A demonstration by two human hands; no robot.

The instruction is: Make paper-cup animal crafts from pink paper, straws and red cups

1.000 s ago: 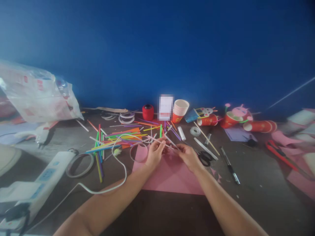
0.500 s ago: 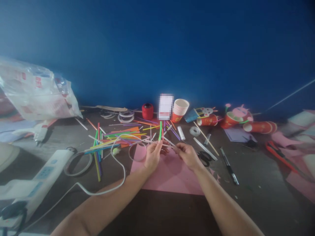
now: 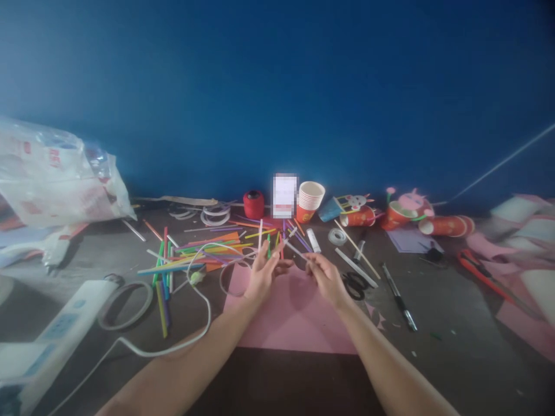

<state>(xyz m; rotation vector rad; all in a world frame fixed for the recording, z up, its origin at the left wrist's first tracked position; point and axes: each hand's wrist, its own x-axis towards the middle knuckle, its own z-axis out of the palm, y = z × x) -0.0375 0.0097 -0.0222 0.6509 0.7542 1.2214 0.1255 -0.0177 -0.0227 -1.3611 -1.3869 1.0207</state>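
Over a pink paper sheet (image 3: pixel 299 323), my two hands are close together. My left hand (image 3: pixel 262 274) is closed, its thumb and forefinger pinched near a thin green stick (image 3: pixel 269 247) that points away from me; a pale stick end (image 3: pixel 287 236) shows just beyond the fingertips. Its other fingers curl to the right. My right hand (image 3: pixel 325 274) pinches a thin pale stick (image 3: pixel 297 251), which slants up and left toward my left hand. Whether these sticks touch is unclear. Black-handled scissors (image 3: pixel 355 285) lie just right of my right hand, partly hidden.
Coloured sticks (image 3: pixel 195 254) and a white cable (image 3: pixel 208 306) lie left. Stacked paper cups (image 3: pixel 311 199) and a red round object (image 3: pixel 254 204) stand behind. Right are a pen (image 3: pixel 399 297) and a red cutter (image 3: pixel 489 280). A power strip (image 3: pixel 65 323) is front left.
The view has shifted slightly, so the scene sits lower and further left. Less of the green stick shows above my left hand, whose fingers have turned. My right hand still pinches the pale stick.
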